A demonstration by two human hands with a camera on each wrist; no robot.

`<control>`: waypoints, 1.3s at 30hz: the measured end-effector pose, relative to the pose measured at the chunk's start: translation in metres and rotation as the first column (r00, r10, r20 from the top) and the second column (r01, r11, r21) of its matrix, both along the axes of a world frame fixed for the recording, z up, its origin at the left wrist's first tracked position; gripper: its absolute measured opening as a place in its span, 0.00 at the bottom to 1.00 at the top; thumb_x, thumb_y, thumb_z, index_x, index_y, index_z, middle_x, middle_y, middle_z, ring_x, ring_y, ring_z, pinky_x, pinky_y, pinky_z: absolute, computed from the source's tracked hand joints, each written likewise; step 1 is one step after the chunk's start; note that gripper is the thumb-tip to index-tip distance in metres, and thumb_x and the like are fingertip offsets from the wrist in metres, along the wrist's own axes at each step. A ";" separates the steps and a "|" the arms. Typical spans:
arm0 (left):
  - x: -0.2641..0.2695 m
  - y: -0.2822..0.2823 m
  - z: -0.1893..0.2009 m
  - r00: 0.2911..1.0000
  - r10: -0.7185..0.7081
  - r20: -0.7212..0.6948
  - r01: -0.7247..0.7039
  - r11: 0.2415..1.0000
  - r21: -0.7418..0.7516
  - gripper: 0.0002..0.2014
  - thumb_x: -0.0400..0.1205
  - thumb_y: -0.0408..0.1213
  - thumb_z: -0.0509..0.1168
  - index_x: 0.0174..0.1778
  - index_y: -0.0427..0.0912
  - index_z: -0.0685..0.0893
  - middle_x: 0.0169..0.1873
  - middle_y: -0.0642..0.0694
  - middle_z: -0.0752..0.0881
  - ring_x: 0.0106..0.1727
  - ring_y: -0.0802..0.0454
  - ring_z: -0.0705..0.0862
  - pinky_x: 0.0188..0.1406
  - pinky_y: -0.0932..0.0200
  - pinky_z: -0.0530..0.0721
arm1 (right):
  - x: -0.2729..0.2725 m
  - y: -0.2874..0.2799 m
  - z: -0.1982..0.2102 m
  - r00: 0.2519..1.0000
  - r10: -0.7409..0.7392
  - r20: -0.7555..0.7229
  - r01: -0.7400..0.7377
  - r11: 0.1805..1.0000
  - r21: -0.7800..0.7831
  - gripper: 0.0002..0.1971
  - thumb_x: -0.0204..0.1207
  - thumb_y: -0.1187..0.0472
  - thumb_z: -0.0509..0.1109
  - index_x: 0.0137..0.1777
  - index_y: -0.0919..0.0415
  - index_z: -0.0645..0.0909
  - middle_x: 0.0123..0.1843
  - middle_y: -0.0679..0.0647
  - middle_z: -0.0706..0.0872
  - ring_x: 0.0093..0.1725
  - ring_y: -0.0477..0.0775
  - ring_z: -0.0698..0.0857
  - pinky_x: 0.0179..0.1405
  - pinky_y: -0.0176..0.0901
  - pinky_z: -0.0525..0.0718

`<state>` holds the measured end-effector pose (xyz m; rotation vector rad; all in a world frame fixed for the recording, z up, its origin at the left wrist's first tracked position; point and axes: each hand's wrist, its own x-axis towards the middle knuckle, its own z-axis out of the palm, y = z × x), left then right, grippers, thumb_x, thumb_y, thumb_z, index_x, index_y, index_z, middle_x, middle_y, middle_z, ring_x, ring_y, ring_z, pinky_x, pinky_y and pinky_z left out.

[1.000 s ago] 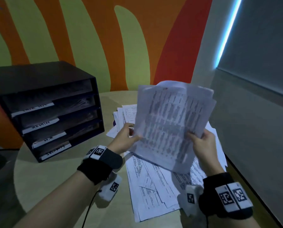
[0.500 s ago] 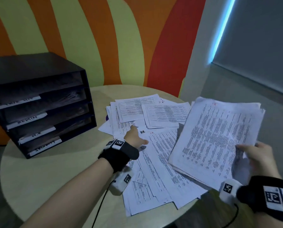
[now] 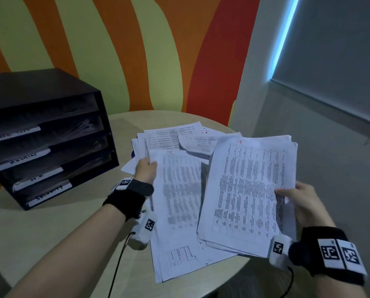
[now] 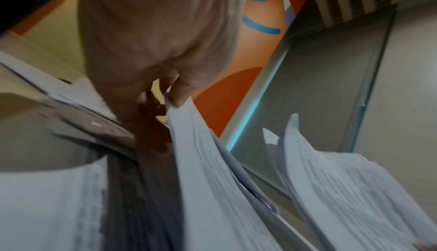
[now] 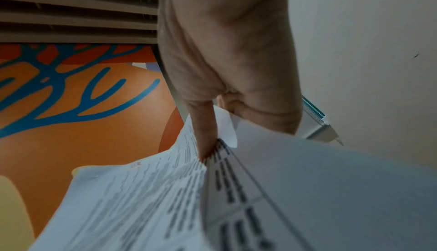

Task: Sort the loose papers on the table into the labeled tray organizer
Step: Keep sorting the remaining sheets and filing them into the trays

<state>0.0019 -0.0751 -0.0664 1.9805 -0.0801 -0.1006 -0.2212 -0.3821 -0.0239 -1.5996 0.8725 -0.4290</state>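
My right hand (image 3: pixel 295 198) grips a thick stack of printed papers (image 3: pixel 250 190) by its right edge, thumb on top, held above the table's right side; the right wrist view shows the thumb (image 5: pixel 205 139) pressing into the stack (image 5: pixel 141 199). My left hand (image 3: pixel 146 168) pinches the top left corner of a printed sheet (image 3: pixel 177 203) and lifts it off the loose papers (image 3: pixel 171 136) spread on the table. In the left wrist view, fingers (image 4: pixel 177 96) pinch the sheet's edge (image 4: pixel 201 161). The black labeled tray organizer (image 3: pixel 46 136) stands at the left.
The round beige table (image 3: pixel 51 233) has bare wood in front of the organizer. More sheets lie fanned toward the table's back. A striped orange, green and red wall rises behind, and a grey wall with a blind lies to the right.
The stack held by both hands a second ago went to the right in my right hand alone. My left hand dropped to the loose pile and took hold of a sheet, which now lifts.
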 end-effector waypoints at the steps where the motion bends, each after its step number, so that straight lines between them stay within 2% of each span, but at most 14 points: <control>1: 0.000 0.009 0.005 1.000 0.019 -0.022 -0.021 0.995 -0.097 0.09 0.86 0.29 0.54 0.42 0.36 0.77 0.35 0.39 0.74 0.39 0.47 0.71 0.38 0.57 0.66 | 0.003 0.004 0.001 1.000 0.031 -0.003 -0.031 0.999 0.014 0.15 0.75 0.79 0.67 0.61 0.73 0.82 0.52 0.67 0.88 0.50 0.66 0.87 0.56 0.57 0.83; 5: 0.000 0.029 0.009 0.998 -0.023 -0.053 0.009 0.970 -0.243 0.16 0.88 0.30 0.53 0.68 0.32 0.80 0.55 0.37 0.87 0.55 0.42 0.84 0.59 0.47 0.80 | 0.015 0.033 0.006 0.982 0.191 -0.008 -0.189 0.978 0.084 0.09 0.76 0.79 0.67 0.52 0.70 0.83 0.49 0.65 0.88 0.47 0.63 0.87 0.41 0.50 0.83; 8: -0.013 0.032 0.016 0.997 -0.079 -0.012 0.071 0.946 -0.316 0.15 0.89 0.28 0.52 0.66 0.34 0.80 0.62 0.36 0.85 0.64 0.38 0.83 0.71 0.39 0.76 | 0.029 0.057 0.001 0.964 0.264 0.015 -0.264 0.955 0.134 0.08 0.77 0.78 0.67 0.52 0.71 0.84 0.53 0.67 0.89 0.54 0.66 0.87 0.53 0.56 0.85; 11: -0.031 0.030 0.029 0.991 -0.133 0.005 0.125 0.916 -0.380 0.13 0.89 0.29 0.52 0.62 0.40 0.80 0.63 0.35 0.85 0.65 0.37 0.83 0.70 0.37 0.76 | 0.039 0.080 -0.005 0.951 0.308 0.029 -0.309 0.940 0.144 0.11 0.78 0.76 0.66 0.59 0.74 0.83 0.55 0.68 0.88 0.57 0.68 0.87 0.64 0.63 0.82; 14: -0.047 0.026 0.044 0.985 -0.162 0.051 0.168 0.877 -0.450 0.14 0.90 0.40 0.54 0.62 0.39 0.82 0.62 0.37 0.86 0.61 0.44 0.85 0.69 0.40 0.79 | 0.046 0.097 -0.008 0.946 0.313 0.084 -0.322 0.936 0.145 0.09 0.79 0.77 0.64 0.52 0.70 0.84 0.51 0.66 0.90 0.50 0.64 0.89 0.58 0.60 0.85; 16: -0.057 0.024 0.057 0.966 -0.256 0.046 0.241 0.816 -0.525 0.28 0.80 0.59 0.59 0.65 0.40 0.82 0.60 0.42 0.88 0.58 0.48 0.88 0.63 0.47 0.84 | 0.051 0.102 -0.010 0.951 0.280 0.132 -0.293 0.952 0.092 0.08 0.79 0.75 0.65 0.52 0.66 0.84 0.50 0.63 0.91 0.50 0.62 0.89 0.60 0.62 0.84; 18: -0.062 0.019 0.067 0.949 -0.309 0.059 0.291 0.792 -0.537 0.39 0.68 0.65 0.68 0.66 0.38 0.81 0.50 0.49 0.91 0.47 0.53 0.90 0.46 0.55 0.89 | 0.052 0.107 -0.002 0.954 0.220 0.205 -0.220 0.975 -0.025 0.07 0.80 0.72 0.66 0.53 0.63 0.82 0.52 0.60 0.90 0.51 0.59 0.89 0.59 0.58 0.85; 20: -0.063 0.015 0.078 0.965 -0.240 0.109 0.262 0.831 -0.490 0.29 0.70 0.51 0.79 0.61 0.37 0.83 0.45 0.48 0.90 0.43 0.50 0.89 0.39 0.55 0.90 | 0.048 0.114 0.016 0.929 0.168 0.329 -0.121 0.980 -0.159 0.05 0.81 0.69 0.65 0.52 0.58 0.78 0.52 0.60 0.89 0.46 0.55 0.88 0.48 0.50 0.86; 22: -0.062 0.013 0.094 0.966 -0.148 0.213 0.232 0.857 -0.461 0.23 0.73 0.42 0.78 0.61 0.37 0.82 0.51 0.42 0.89 0.51 0.46 0.89 0.52 0.50 0.89 | 0.038 0.126 0.039 0.831 0.187 0.524 -0.068 0.969 -0.238 0.07 0.83 0.67 0.64 0.52 0.53 0.73 0.47 0.56 0.88 0.42 0.54 0.86 0.42 0.48 0.84; 26: -0.069 0.012 0.128 0.908 -0.137 0.396 0.342 0.788 -0.512 0.12 0.77 0.30 0.74 0.56 0.39 0.86 0.46 0.47 0.90 0.49 0.54 0.89 0.57 0.57 0.85 | 0.029 0.136 0.060 0.678 0.216 0.703 -0.037 0.965 -0.260 0.17 0.83 0.70 0.64 0.60 0.45 0.70 0.49 0.50 0.91 0.47 0.49 0.87 0.48 0.39 0.86; 29: -0.069 0.009 0.120 0.915 -0.225 0.334 0.378 0.766 -0.520 0.14 0.75 0.24 0.73 0.54 0.43 0.87 0.46 0.49 0.91 0.50 0.56 0.90 0.52 0.61 0.87 | 0.033 0.129 0.053 0.740 0.264 0.619 -0.107 0.954 -0.279 0.15 0.77 0.71 0.72 0.55 0.49 0.80 0.48 0.47 0.92 0.50 0.48 0.90 0.48 0.40 0.88; 33: -0.063 0.010 0.072 0.898 -0.397 0.192 0.438 0.850 -0.292 0.13 0.75 0.26 0.75 0.55 0.36 0.86 0.47 0.43 0.90 0.47 0.57 0.90 0.47 0.65 0.86 | 0.043 0.111 0.023 0.889 0.290 0.354 -0.206 0.944 -0.257 0.09 0.78 0.73 0.69 0.45 0.60 0.87 0.41 0.47 0.91 0.43 0.48 0.88 0.43 0.43 0.85; 37: -0.040 0.017 0.036 0.964 -0.262 -0.043 0.261 0.965 -0.039 0.32 0.73 0.29 0.77 0.72 0.37 0.71 0.61 0.41 0.79 0.59 0.49 0.80 0.56 0.59 0.80 | 0.044 0.076 0.021 0.932 0.098 0.348 -0.026 0.978 -0.206 0.06 0.74 0.73 0.70 0.40 0.64 0.85 0.37 0.56 0.87 0.38 0.54 0.84 0.40 0.47 0.81; 39: -0.031 0.021 0.025 0.967 -0.183 -0.175 0.192 0.981 0.032 0.37 0.74 0.31 0.77 0.76 0.38 0.65 0.65 0.39 0.76 0.58 0.45 0.78 0.50 0.58 0.80 | 0.035 0.058 0.024 0.937 0.038 0.346 0.028 0.983 -0.181 0.05 0.72 0.71 0.71 0.43 0.62 0.85 0.39 0.57 0.87 0.38 0.54 0.84 0.41 0.47 0.82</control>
